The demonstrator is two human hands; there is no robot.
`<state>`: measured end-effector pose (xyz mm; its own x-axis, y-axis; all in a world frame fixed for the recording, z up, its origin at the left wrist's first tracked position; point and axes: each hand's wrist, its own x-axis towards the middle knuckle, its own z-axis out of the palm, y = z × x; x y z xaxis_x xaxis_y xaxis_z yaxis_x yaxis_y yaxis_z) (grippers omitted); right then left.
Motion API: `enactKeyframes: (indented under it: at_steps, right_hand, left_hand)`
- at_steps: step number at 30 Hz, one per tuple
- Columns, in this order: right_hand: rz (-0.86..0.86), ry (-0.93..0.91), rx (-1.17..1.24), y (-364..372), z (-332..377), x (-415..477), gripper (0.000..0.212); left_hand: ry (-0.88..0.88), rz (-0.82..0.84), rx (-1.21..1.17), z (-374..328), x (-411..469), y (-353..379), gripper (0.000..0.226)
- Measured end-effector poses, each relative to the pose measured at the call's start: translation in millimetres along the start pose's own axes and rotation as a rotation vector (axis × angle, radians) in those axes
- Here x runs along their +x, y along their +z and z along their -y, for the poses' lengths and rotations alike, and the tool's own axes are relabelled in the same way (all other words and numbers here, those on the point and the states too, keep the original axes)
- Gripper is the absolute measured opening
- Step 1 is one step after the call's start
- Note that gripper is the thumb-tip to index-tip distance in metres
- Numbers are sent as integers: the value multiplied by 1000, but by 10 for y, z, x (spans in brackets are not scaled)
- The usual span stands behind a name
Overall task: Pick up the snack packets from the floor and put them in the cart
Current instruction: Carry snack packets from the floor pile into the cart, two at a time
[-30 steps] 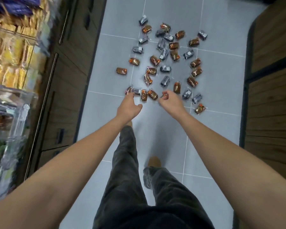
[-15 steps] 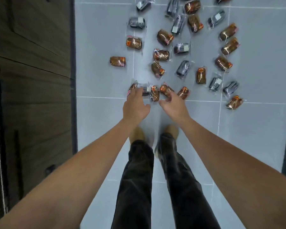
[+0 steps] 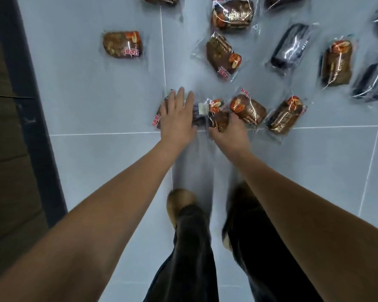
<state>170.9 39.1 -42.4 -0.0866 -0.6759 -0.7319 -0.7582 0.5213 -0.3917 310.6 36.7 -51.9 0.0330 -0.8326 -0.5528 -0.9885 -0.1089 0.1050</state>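
Now the left hand (image 3: 178, 116) lies flat, fingers (image 3: 180, 95) straight, pinning one snack packet (image 3: 158, 118) to the floor (image 3: 96, 171); right hand (image 3: 230, 134) curls round a brown packet (image 3: 219, 120), likely to lift it.

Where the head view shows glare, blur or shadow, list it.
Head view: white glare streaks the clear wrappers, notably on the dark packet; the shoes and trouser legs smear with motion blur; the left hand and the right hand, gripping a brown packet, look sharper; a soft shadow lies on the floor between the arms.
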Motion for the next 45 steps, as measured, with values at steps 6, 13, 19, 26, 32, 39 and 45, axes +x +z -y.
enactKeyframes:
  at_steps: [6, 13, 19, 26, 32, 39, 45]
  right_hand:
    - [-85, 84, -83, 335, -135, 339, 73]
    - [-85, 84, 49, 320, -109, 276, 63]
    - [-87, 57, -7, -19, -11, -199, 56]
    - [-116, 35, 27, -727, 303, -1045, 59]
    - [-165, 16, 34, -1569, 676, -1865, 61]
    - [-283, -2, 98, -2512, 917, -2928, 61]
    - [-424, 11, 177, -3010, 821, -3916, 57]
  left_hand:
    - [136, -117, 202, 137, 296, 295, 69]
    - [70, -176, 117, 157, 152, 314, 59]
    - [-147, -79, -117, 66, -279, -99, 54]
    - [-241, -60, -246, -166, -916, -1058, 54]
    - [-217, -72, -308, -531, -1600, -2034, 50]
    - [-171, -126, -374, -943, -2395, -3153, 54]
    - [-18, -136, -427, -1250, -3087, -3810, 61]
